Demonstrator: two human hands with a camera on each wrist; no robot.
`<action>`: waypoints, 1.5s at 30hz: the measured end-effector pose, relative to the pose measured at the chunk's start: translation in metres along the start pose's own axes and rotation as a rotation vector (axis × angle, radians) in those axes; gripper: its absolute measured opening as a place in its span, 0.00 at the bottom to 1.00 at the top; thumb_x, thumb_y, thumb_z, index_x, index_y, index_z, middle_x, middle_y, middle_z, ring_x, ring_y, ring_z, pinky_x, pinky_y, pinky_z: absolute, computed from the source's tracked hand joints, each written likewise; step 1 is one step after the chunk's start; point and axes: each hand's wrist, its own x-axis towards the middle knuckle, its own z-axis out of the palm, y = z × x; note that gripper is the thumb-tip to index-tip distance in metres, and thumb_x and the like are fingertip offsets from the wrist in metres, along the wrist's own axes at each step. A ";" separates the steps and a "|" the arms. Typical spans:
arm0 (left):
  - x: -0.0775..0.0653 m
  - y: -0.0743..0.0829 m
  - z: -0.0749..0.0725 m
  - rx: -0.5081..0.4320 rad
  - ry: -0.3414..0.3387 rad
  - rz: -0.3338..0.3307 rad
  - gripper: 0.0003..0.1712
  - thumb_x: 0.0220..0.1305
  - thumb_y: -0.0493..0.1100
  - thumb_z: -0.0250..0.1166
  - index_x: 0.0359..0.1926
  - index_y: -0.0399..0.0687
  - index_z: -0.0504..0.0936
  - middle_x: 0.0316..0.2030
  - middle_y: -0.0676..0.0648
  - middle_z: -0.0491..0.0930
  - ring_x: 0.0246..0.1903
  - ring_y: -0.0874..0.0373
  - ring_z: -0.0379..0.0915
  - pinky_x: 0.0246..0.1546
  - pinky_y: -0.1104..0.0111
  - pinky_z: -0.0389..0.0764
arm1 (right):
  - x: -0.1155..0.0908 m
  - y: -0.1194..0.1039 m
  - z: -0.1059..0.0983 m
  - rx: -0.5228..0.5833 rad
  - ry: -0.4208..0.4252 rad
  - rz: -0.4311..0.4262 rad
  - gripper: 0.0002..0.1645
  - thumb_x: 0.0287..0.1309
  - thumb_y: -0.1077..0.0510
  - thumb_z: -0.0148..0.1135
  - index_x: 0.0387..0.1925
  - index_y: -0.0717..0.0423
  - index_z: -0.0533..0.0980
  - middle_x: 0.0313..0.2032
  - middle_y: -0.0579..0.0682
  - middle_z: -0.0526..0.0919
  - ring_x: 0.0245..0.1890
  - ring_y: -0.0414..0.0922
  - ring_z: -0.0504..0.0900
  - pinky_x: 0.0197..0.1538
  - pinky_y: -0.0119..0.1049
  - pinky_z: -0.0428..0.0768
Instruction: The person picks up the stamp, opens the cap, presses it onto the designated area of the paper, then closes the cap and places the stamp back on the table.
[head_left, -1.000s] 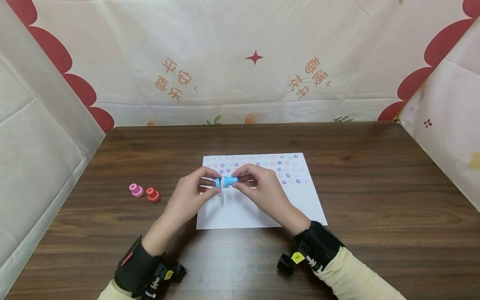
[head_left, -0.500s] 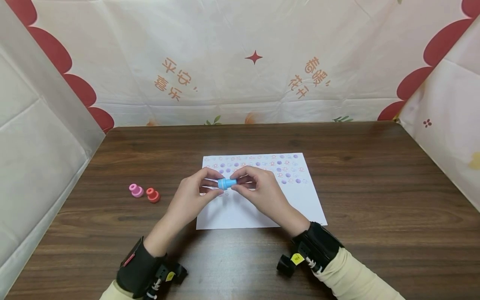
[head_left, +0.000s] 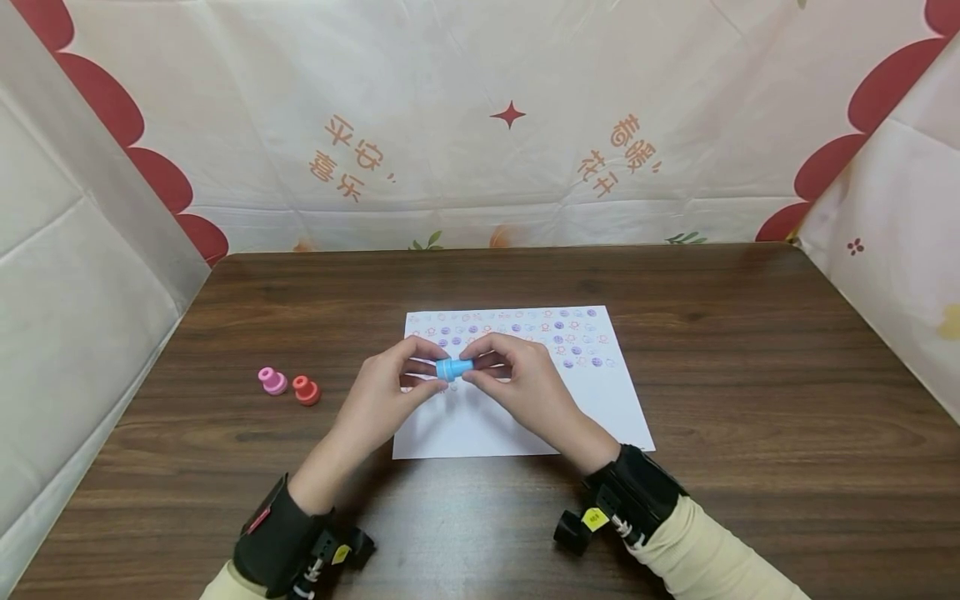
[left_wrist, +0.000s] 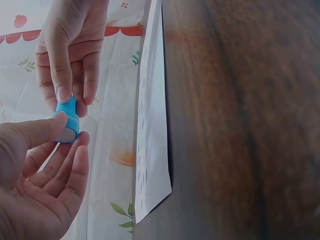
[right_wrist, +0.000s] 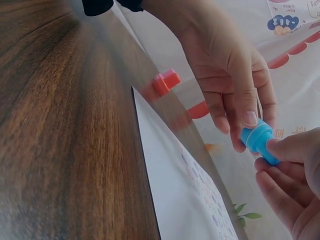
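Observation:
Above the paper, a blue stamp [head_left: 454,368] lies sideways between both hands, its cap fitted on the wide end. The left hand [head_left: 384,382] pinches the cap end between thumb and fingers. At the narrow handle end, the right hand [head_left: 522,377] pinches with thumb and forefinger. In the left wrist view the blue stamp [left_wrist: 67,120] shows its flat pale end toward the camera. White paper [head_left: 517,421] printed with rows of small red, purple and blue marks lies below the hands.
A pink stamp [head_left: 272,381] and a red stamp [head_left: 306,390] stand side by side on the brown wooden table [head_left: 187,467], left of the paper. A pale printed cloth [head_left: 450,167] hangs behind and at both sides.
A second ago a gap showed between the blue cap and the stamp. The left hand has moved slightly right and the gap has closed; the last half second shows almost no motion.

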 end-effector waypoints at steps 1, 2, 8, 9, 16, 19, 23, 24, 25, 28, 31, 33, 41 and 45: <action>0.000 0.000 0.000 -0.001 -0.001 0.001 0.16 0.59 0.34 0.71 0.48 0.43 0.80 0.46 0.43 0.86 0.44 0.51 0.86 0.48 0.59 0.87 | 0.000 0.000 0.000 -0.003 -0.001 -0.001 0.10 0.56 0.65 0.71 0.41 0.57 0.82 0.40 0.51 0.88 0.41 0.43 0.89 0.47 0.32 0.87; 0.000 0.000 0.000 -0.002 -0.003 0.002 0.16 0.59 0.34 0.71 0.48 0.43 0.80 0.46 0.43 0.86 0.45 0.51 0.86 0.48 0.59 0.87 | 0.000 0.000 0.000 -0.007 -0.001 -0.003 0.10 0.56 0.65 0.71 0.41 0.57 0.82 0.40 0.50 0.88 0.40 0.43 0.89 0.47 0.32 0.87; -0.001 -0.002 0.002 0.004 -0.018 0.004 0.15 0.60 0.35 0.71 0.48 0.44 0.80 0.47 0.43 0.85 0.45 0.50 0.86 0.48 0.59 0.87 | 0.000 0.001 -0.001 -0.032 -0.015 -0.006 0.10 0.56 0.64 0.72 0.40 0.56 0.82 0.40 0.49 0.88 0.39 0.41 0.88 0.46 0.32 0.87; -0.001 -0.002 0.002 0.005 -0.020 0.005 0.15 0.60 0.35 0.71 0.48 0.44 0.80 0.47 0.43 0.85 0.45 0.50 0.86 0.48 0.58 0.87 | 0.000 0.001 -0.001 -0.034 -0.018 -0.006 0.10 0.56 0.64 0.72 0.40 0.56 0.82 0.40 0.49 0.88 0.38 0.41 0.88 0.46 0.32 0.87; -0.001 -0.002 0.002 0.012 -0.043 0.008 0.15 0.62 0.37 0.70 0.49 0.46 0.81 0.48 0.43 0.85 0.46 0.49 0.86 0.48 0.58 0.87 | 0.000 0.002 -0.002 -0.043 -0.035 -0.017 0.10 0.56 0.63 0.72 0.40 0.55 0.81 0.39 0.48 0.88 0.38 0.40 0.88 0.46 0.32 0.87; -0.001 -0.002 0.002 0.013 -0.054 0.011 0.15 0.62 0.38 0.70 0.49 0.46 0.81 0.48 0.43 0.85 0.47 0.49 0.85 0.48 0.58 0.87 | 0.000 0.002 -0.002 -0.045 -0.047 -0.024 0.10 0.56 0.62 0.72 0.41 0.54 0.81 0.39 0.48 0.88 0.38 0.40 0.88 0.46 0.32 0.87; -0.001 -0.003 0.003 0.019 -0.063 0.012 0.14 0.63 0.39 0.70 0.50 0.46 0.82 0.49 0.44 0.85 0.48 0.49 0.85 0.49 0.58 0.87 | 0.000 0.002 -0.002 -0.048 -0.064 -0.028 0.11 0.56 0.61 0.72 0.41 0.54 0.81 0.39 0.47 0.88 0.38 0.39 0.88 0.46 0.31 0.87; -0.001 -0.003 0.003 0.023 -0.064 0.013 0.14 0.63 0.39 0.70 0.50 0.46 0.82 0.49 0.44 0.85 0.48 0.49 0.84 0.49 0.58 0.87 | 0.000 0.002 -0.002 -0.050 -0.066 -0.029 0.11 0.56 0.61 0.72 0.41 0.54 0.81 0.39 0.47 0.88 0.38 0.39 0.88 0.46 0.31 0.87; -0.001 -0.003 0.003 0.026 -0.065 0.012 0.14 0.63 0.38 0.70 0.50 0.46 0.82 0.49 0.45 0.85 0.48 0.49 0.84 0.49 0.58 0.87 | 0.000 0.002 -0.002 -0.053 -0.067 -0.029 0.11 0.56 0.61 0.72 0.41 0.54 0.81 0.40 0.47 0.88 0.38 0.39 0.88 0.45 0.31 0.87; -0.001 -0.002 0.003 0.035 -0.063 0.021 0.15 0.63 0.38 0.69 0.51 0.46 0.82 0.50 0.45 0.84 0.49 0.50 0.84 0.48 0.59 0.87 | 0.000 0.001 -0.003 -0.062 -0.065 -0.027 0.12 0.57 0.59 0.72 0.43 0.54 0.80 0.40 0.48 0.88 0.38 0.39 0.88 0.46 0.31 0.87; -0.001 -0.002 0.002 0.049 -0.050 0.038 0.15 0.63 0.37 0.69 0.51 0.46 0.82 0.50 0.45 0.84 0.48 0.50 0.83 0.48 0.60 0.87 | 0.000 0.001 -0.004 -0.076 -0.053 -0.024 0.14 0.56 0.58 0.72 0.44 0.55 0.80 0.41 0.48 0.88 0.38 0.39 0.88 0.46 0.32 0.87; -0.001 -0.001 0.000 0.059 -0.039 0.046 0.15 0.63 0.36 0.69 0.51 0.46 0.82 0.50 0.45 0.84 0.48 0.50 0.84 0.48 0.60 0.87 | 0.000 0.001 -0.005 -0.083 -0.046 -0.020 0.15 0.57 0.58 0.72 0.45 0.55 0.80 0.40 0.48 0.88 0.38 0.39 0.88 0.46 0.32 0.87; 0.003 0.000 -0.015 0.109 0.011 0.037 0.17 0.62 0.35 0.70 0.52 0.45 0.81 0.51 0.43 0.83 0.48 0.49 0.83 0.50 0.57 0.86 | -0.001 0.003 -0.013 -0.120 -0.023 -0.027 0.16 0.58 0.58 0.71 0.47 0.56 0.80 0.40 0.46 0.89 0.37 0.38 0.87 0.45 0.33 0.87; 0.004 0.001 -0.026 0.119 0.035 0.034 0.17 0.63 0.34 0.68 0.52 0.43 0.78 0.51 0.41 0.82 0.49 0.47 0.83 0.53 0.54 0.85 | -0.002 0.003 -0.017 -0.131 -0.013 -0.027 0.16 0.57 0.58 0.72 0.47 0.53 0.79 0.40 0.46 0.89 0.37 0.38 0.87 0.45 0.34 0.87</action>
